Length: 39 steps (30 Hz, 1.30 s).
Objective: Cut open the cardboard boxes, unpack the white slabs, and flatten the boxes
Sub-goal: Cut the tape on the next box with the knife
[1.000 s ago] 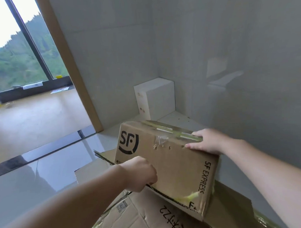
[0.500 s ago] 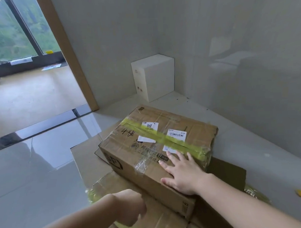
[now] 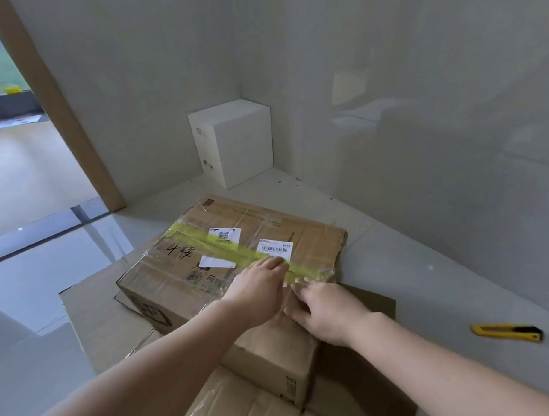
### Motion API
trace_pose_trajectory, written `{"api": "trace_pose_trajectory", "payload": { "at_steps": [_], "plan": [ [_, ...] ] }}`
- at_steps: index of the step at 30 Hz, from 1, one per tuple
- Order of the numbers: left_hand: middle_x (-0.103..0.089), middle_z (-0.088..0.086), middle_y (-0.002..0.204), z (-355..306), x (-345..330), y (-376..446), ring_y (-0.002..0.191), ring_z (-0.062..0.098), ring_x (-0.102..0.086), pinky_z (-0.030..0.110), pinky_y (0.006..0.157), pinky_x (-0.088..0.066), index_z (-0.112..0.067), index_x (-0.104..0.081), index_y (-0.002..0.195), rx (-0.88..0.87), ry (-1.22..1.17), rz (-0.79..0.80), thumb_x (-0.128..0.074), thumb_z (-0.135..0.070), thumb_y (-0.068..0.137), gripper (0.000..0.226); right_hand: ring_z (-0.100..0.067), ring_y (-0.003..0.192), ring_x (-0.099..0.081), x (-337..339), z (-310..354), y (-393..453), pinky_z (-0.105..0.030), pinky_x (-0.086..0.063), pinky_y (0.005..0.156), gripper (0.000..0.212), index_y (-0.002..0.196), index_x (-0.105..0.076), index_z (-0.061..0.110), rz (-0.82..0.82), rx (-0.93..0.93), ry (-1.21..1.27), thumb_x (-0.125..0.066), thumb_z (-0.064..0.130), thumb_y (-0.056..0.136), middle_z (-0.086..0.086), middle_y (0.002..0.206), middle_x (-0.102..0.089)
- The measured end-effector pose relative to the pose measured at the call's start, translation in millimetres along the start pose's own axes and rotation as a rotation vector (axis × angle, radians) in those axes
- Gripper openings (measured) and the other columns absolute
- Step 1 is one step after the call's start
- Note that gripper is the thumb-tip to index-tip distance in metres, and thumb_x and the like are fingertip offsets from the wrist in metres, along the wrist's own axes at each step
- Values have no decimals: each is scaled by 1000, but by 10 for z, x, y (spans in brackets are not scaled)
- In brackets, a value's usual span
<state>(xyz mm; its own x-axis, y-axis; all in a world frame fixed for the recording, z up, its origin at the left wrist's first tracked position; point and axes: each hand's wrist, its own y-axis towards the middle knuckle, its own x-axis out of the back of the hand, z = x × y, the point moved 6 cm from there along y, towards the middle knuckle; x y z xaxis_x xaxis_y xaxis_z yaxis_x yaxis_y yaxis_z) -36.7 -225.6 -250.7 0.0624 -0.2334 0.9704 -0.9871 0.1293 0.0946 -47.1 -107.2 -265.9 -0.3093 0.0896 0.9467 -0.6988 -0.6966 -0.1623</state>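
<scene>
Both hands moved onto box point(image 3: 238, 271): L hand point(image 3: 257, 289) grip pinching tape point(image 3: 224, 247) nr R edge, R hand point(image 3: 326, 308) flat.

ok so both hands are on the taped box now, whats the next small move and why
Probably reach the right hand over to the yellow utility knife on the floor to the right. The cardboard box lies flat with its yellow tape strip unbroken along the top seam, and neither hand holds a blade. The left hand already rests on the tape and could steady the box.
</scene>
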Motion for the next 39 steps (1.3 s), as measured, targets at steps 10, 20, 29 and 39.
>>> {"api": "trace_pose_trajectory", "payload": {
  "at_steps": [10, 20, 29, 39],
  "plan": [
    [-17, 3, 158, -594, -411, 767, 145, 16, -9, 32, 117, -7, -19, -27, 145, -16, -27, 64, -32, -39, 99, 51, -27, 118, -52, 229, -790, -494, -38, -46, 93, 36, 124, -59, 17, -39, 135, -88, -42, 36, 98, -4, 131, -56],
    [-5, -7, 159, -570, -738, 1106, 146, 15, 0, 48, 116, -9, -25, -13, 148, 321, 87, 97, -31, -69, 85, 79, -29, 115, -53, -8, -2824, -975, -36, -45, 90, 28, 116, -57, 13, 133, -377, -145, -45, 22, 93, -9, 123, -57],
    [5, 9, 159, -1247, -1048, 1334, 145, 23, 12, 48, 116, 9, -19, -5, 151, -147, 482, 113, -31, -54, 90, 75, -31, 111, -54, -578, -4048, -1526, -35, -44, 83, 29, 116, -53, 12, 235, -692, -204, -43, 7, 89, -14, 117, -52],
    [-54, 10, 130, -1433, -997, 1736, 123, 29, -46, 44, 107, -27, -11, -57, 123, -252, 428, 61, -54, -24, 82, 44, -29, 114, -51, -1061, -4471, -1547, -33, -41, 86, 34, 122, -51, 11, 242, -728, -256, -39, 6, 91, -11, 123, -52]
  ]
}}
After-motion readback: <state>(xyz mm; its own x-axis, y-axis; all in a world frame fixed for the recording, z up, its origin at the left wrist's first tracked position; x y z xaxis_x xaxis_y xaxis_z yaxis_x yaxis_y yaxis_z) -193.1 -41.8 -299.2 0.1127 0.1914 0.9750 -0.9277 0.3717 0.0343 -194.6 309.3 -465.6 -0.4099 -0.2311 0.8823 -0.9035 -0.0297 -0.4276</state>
